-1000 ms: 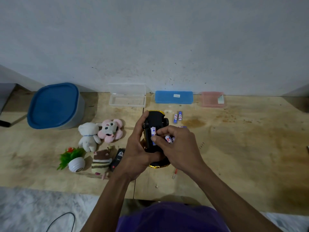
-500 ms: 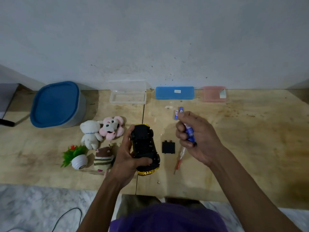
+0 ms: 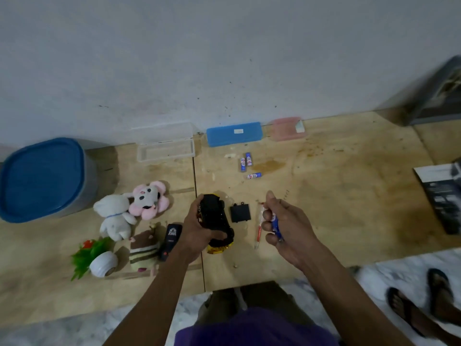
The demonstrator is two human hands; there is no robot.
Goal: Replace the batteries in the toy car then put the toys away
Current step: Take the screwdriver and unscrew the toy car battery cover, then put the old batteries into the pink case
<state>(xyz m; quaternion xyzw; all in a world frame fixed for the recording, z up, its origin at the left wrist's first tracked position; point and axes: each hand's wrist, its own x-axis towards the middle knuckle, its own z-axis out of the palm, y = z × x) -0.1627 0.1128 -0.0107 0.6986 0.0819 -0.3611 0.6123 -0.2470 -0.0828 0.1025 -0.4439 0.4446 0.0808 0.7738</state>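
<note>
While the clear box (image 3: 166,151) at upper centre lies open, the left hand (image 3: 197,229) grips the car (image 3: 216,218) and the right hand (image 3: 284,226) curls round batteries (image 3: 276,224).

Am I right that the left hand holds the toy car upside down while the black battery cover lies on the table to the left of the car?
Not quite: the head view shows the battery cover lying to the right of the car, between it and the screwdriver. The left hand does hold the car upside down, and the cover does lie on the table.

Grey scuffed wall (image 3: 224,58) behind plywood tabletop (image 3: 349,196), pale marbled floor (image 3: 50,328).
</note>
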